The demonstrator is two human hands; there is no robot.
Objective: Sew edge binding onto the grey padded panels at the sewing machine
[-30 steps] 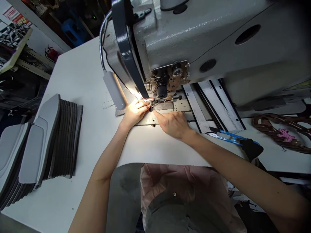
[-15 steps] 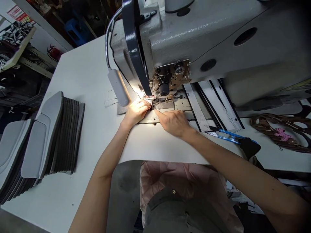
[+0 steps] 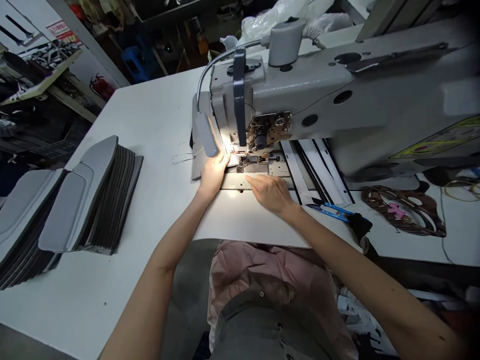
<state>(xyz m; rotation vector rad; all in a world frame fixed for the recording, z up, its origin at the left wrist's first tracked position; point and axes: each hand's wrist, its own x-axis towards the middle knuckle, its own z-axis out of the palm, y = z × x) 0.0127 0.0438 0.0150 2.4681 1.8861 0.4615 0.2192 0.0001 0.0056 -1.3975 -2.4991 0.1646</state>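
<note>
A grey sewing machine (image 3: 300, 95) stands on the white table, its lit needle area (image 3: 243, 157) just beyond my hands. Grey padded fabric (image 3: 198, 162) lies left of the needle, partly behind the lamp head (image 3: 207, 135). My left hand (image 3: 214, 172) rests on this fabric's near right edge, its fingers reaching under the machine head; whether they pinch it is hard to see. My right hand (image 3: 268, 190) lies on the metal plate (image 3: 234, 181) right of the needle, index finger stretched out towards the left, with nothing visible in it.
Two stacks of grey padded pieces (image 3: 62, 212) (image 3: 22, 205) stand on the left. Light strips with black edges (image 3: 315, 170) lie right of the needle, beside blue-handled snips (image 3: 333, 212). Further right is a brown strap bundle (image 3: 403, 210).
The view has shifted, showing more of the machine. My left hand has moved left and away from the needle, with its fingers further forward. My right hand stays near the plate.
</note>
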